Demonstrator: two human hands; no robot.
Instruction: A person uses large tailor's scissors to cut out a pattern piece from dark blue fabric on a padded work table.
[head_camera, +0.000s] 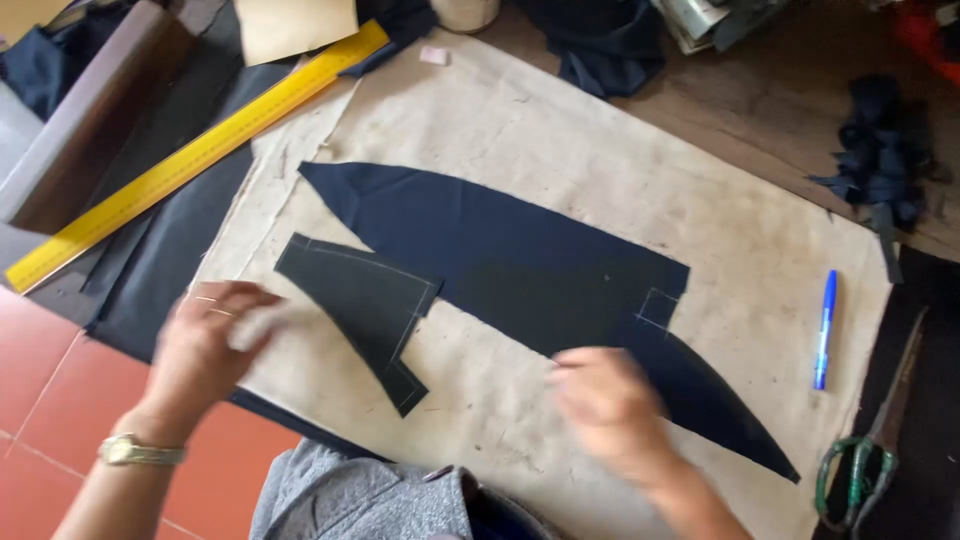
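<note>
Left hand (205, 345), blurred, holds a small white piece beside the dark fabric piece (365, 300). Right hand (605, 400) rests on the navy panel (520, 250); grip indeterminable.

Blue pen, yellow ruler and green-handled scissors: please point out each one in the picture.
blue pen (823, 331): head view, middle of its barrel.
yellow ruler (200, 155): head view, middle of its length.
green-handled scissors (851, 478): head view, on the green handle loops.

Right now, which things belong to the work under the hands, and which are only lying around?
In use:
large navy fabric piece
small dark fabric piece
left hand
right hand
beige work cloth

Lying about:
yellow ruler
blue pen
green-handled scissors
fabric scraps
</note>
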